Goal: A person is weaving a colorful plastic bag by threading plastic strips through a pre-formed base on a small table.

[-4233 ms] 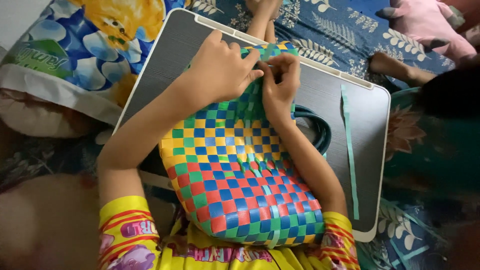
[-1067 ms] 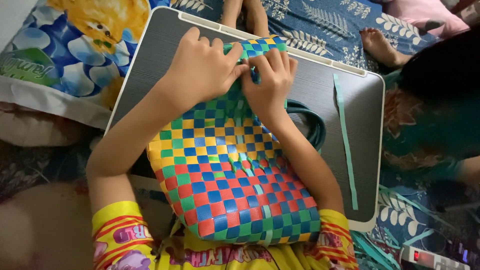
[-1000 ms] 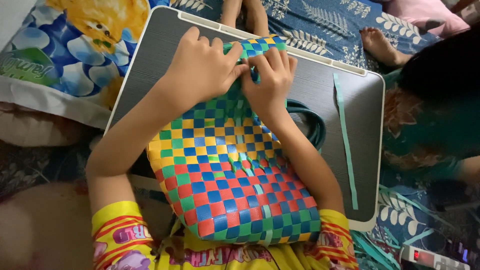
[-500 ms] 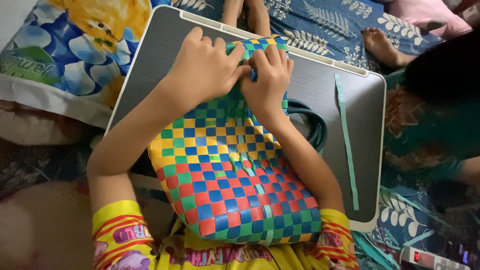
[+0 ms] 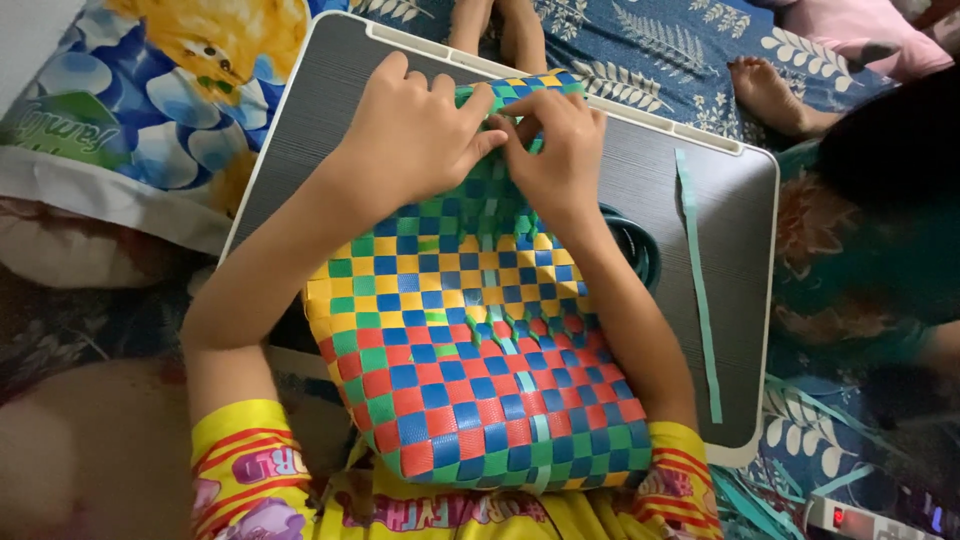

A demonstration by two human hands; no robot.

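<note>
**Both hands pinching the far edge of a woven basket**

The left hand (image 5: 420,135) and right hand (image 5: 555,150) are pressing together on the top edge of a checkered woven basket (image 5: 480,360), each grip closing on its green strips, fingertips meeting. The basket is lying on a grey lap surface (image 5: 730,200), its near end reaching the person's lap. A loose pale green strip (image 5: 697,280) is lying just right of it, apart from both hands.

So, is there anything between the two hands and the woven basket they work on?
Nothing visible. The left hand and the right hand both rest directly on the far end of the woven basket. The loose green strip lies apart, on the grey lap tray.
</note>
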